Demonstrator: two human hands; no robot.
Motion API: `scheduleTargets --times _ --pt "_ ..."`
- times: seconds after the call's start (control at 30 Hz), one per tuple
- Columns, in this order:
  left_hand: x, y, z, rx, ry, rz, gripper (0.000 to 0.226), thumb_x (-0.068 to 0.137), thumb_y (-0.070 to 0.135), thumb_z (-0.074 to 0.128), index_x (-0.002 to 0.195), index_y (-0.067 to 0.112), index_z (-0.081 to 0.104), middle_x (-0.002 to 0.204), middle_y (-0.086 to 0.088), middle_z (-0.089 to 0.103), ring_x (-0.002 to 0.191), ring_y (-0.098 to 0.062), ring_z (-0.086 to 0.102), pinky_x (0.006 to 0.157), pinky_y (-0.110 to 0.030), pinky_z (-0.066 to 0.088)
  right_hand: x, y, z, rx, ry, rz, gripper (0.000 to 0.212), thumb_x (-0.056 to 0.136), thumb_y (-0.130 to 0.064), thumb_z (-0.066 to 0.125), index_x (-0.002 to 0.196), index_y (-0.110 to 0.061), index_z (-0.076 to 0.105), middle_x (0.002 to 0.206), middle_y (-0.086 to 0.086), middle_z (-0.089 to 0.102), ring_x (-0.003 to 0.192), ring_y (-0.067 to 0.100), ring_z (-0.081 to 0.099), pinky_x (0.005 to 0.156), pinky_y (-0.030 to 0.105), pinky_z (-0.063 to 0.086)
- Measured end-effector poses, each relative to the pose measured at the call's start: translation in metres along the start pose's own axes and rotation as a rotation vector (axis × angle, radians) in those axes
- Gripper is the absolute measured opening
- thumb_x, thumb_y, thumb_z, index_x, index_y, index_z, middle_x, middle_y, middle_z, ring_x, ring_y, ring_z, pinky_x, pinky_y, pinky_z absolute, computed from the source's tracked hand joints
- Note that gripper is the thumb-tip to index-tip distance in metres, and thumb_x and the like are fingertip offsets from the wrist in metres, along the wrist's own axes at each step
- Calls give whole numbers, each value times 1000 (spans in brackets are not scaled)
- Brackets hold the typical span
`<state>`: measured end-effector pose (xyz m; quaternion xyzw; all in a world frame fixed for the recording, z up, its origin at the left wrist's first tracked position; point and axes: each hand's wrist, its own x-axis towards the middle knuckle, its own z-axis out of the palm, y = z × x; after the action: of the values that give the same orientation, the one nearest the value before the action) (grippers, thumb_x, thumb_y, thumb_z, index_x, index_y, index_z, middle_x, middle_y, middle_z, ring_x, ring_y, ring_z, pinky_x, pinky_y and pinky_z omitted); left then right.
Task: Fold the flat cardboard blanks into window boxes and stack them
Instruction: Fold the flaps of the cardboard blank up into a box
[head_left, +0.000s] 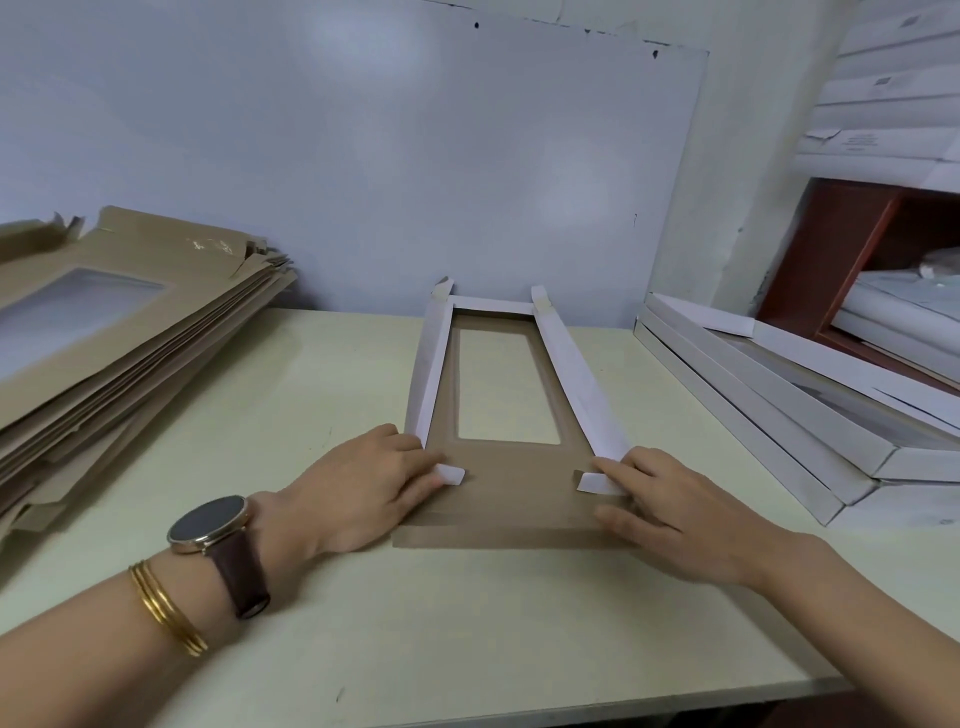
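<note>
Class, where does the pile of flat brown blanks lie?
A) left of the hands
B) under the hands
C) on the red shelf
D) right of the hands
A: the flat blanks lie piled at the left of the table, folded boxes at the right.

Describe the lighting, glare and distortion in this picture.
Head view: soft, even light, only faint shadows beside the left hand and right hand; pale glare patches on the white wall panel; the wide-angle lens bows the table edge and splays the half-folded box; centre sharp, edges softer.
</note>
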<state>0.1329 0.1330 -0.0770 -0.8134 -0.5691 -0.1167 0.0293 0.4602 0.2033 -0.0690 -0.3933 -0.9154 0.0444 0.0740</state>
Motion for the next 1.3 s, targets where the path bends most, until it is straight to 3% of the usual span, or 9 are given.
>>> scheduleTargets --times 0.2,0.3,0.47,0.63,0.73,0.83,0.97,1.17,1.3 --pt "-8 -4 -7 44 -160 34 90 67 93 26 135 34 31 102 17 43 97 -9 38 88 -29 43 -4 1 -1 -36 -130 -9 97 64 -91 42 142 -42 12 109 -23 26 110 -4 28 90 23 42" --pt "-6 -1 -2 82 -87 24 72 73 74 47 131 32 38 101 14 44 93 -11 38 83 -26 42 -3 3 0 -38 -80 -26 81 70 -66 49 140 -35 22 105 -21 29 107 -4 29 87 21 42" --pt "-1 -3 -1 -22 -69 -6 48 88 42 50 134 39 41 100 13 47 95 -14 43 85 -27 41 1 5 1 49 3 -22 47 83 -31 54 129 -25 48 99 -11 44 99 6 41 84 26 43" --pt "4 -3 -4 -179 -93 -68 31 97 39 41 123 44 58 99 7 56 94 -17 51 84 -26 40 6 6 -2 109 12 -29 20 97 -26 49 113 -30 61 94 -5 54 96 13 50 84 23 42" --pt "10 -3 -6 -255 -89 -148 24 96 25 49 109 24 70 102 5 59 97 -16 55 86 -29 43 10 8 -6 135 -30 -8 25 97 -20 51 115 -32 64 97 -5 60 96 10 53 85 25 43" --pt "14 -3 -6 -353 -73 -240 15 94 17 56 91 9 69 99 0 60 92 -20 57 82 -28 44 16 11 -9 162 -20 53 13 95 -19 55 99 -16 67 93 0 65 91 18 57 83 34 47" --pt "18 -5 -5 -467 -53 -340 19 92 25 63 84 8 64 86 -5 61 80 -22 53 72 -32 42 23 14 -11 203 67 108 2 91 -30 63 93 -30 61 85 -6 63 78 10 54 67 24 43" --pt "18 -7 -5 -644 63 -411 11 83 21 72 87 21 62 80 2 61 74 -18 54 67 -27 41 27 20 0 312 213 250 41 82 -36 73 93 -35 34 69 -4 55 61 7 50 53 22 35" --pt "18 -8 -6 -672 87 -442 37 80 24 76 100 26 45 88 -4 65 75 -20 56 67 -29 44 27 20 10 291 314 271 56 80 -35 74 101 -39 21 63 -3 52 63 12 54 53 27 33"
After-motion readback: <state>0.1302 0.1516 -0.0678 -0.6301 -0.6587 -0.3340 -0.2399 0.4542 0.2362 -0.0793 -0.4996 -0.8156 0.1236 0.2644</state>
